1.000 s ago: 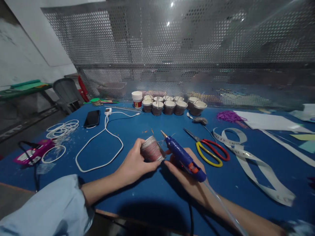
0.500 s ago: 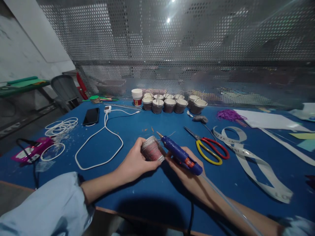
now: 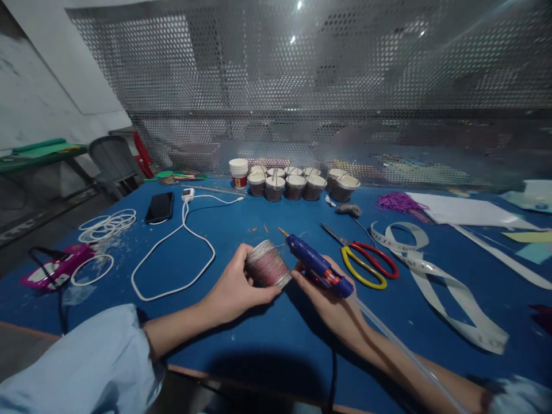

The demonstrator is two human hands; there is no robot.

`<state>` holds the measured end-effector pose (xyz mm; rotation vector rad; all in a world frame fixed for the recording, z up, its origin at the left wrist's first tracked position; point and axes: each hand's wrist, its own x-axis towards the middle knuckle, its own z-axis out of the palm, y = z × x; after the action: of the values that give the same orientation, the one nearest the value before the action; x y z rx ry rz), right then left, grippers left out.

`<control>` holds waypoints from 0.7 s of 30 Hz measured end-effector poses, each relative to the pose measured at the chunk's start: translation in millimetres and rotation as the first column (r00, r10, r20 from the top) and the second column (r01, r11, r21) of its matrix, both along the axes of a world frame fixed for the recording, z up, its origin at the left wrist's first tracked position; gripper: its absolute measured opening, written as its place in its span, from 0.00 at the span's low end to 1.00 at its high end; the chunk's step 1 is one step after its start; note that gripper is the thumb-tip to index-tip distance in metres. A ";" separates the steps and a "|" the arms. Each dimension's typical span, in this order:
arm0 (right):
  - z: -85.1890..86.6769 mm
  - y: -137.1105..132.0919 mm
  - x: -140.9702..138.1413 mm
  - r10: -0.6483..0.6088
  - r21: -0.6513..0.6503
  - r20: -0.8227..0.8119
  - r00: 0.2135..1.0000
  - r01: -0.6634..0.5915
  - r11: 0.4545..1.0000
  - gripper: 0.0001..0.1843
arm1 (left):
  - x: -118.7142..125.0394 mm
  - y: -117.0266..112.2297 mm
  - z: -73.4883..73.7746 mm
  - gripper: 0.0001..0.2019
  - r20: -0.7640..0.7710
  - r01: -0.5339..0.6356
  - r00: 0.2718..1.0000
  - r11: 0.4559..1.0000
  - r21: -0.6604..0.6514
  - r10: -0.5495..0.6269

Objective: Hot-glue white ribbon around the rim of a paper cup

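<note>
My left hand [image 3: 233, 284] is closed round a small paper cup [image 3: 267, 264] lying on its side, wrapped in reddish-brown material, held just above the blue table [image 3: 259, 339]. My right hand [image 3: 330, 299] grips a blue hot-glue gun [image 3: 317, 265] with an orange trigger. Its brass nozzle points up and left, close beside the cup's far end. A clear glue stick and a black cord trail from the gun's back toward me.
Yellow-and-red scissors [image 3: 364, 260] lie right of the gun, then white ribbon [image 3: 435, 276]. Several filled cups [image 3: 297, 184] and stacked cups [image 3: 239, 171] stand at the back. A phone [image 3: 160, 207], white cable [image 3: 181, 236], white rings [image 3: 107, 224] and a pink tool [image 3: 56, 268] lie left.
The glue gun has shifted slightly back and left, its nozzle staying near the cup's end. The cup has turned a little in my left hand.
</note>
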<state>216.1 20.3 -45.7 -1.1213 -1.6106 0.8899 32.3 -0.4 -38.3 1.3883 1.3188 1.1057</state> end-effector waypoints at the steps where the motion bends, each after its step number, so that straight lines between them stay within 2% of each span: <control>1: 0.3 0.4 -0.4 0.001 -0.004 -0.001 1.000 -0.001 1.000 0.13 | -0.4 0.2 0.0 0.24 0.006 0.006 1.000 1.000 -0.002 -0.006; 4: -0.1 3.5 -0.3 -0.024 -0.017 -0.002 1.000 0.024 1.000 0.13 | -2.3 0.8 -0.9 0.25 -0.002 0.014 1.000 1.000 -0.006 -0.014; 7: -0.2 9.0 5.0 -0.119 -0.042 0.009 0.993 0.120 0.992 0.14 | -5.4 1.5 -2.0 0.24 -0.077 -0.010 0.997 0.999 0.036 0.012; 9: 2.7 11.5 11.8 -0.188 -0.057 0.029 0.982 0.189 0.980 0.16 | -7.6 2.5 -2.1 0.24 -0.135 -0.047 0.989 0.995 0.093 0.059; 12: 12.1 10.4 22.8 -0.200 -0.114 0.077 0.977 0.208 0.971 0.20 | -11.4 6.0 -1.0 0.23 -0.209 -0.136 0.963 0.975 0.176 0.172; 16: 21.0 4.7 28.2 -0.071 -0.089 0.136 0.988 0.084 0.992 0.19 | -17.2 13.7 1.1 0.22 -0.211 -0.237 0.933 0.940 0.246 0.291; 21: 11.6 2.0 21.9 0.148 -0.042 0.256 0.955 -0.142 0.989 0.16 | -19.8 18.7 3.0 0.22 -0.155 -0.260 0.945 0.949 0.178 0.288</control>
<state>238.0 22.3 -34.1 -1.1859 -1.9212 0.8860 12.5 18.3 -35.3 1.4757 1.6243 1.3166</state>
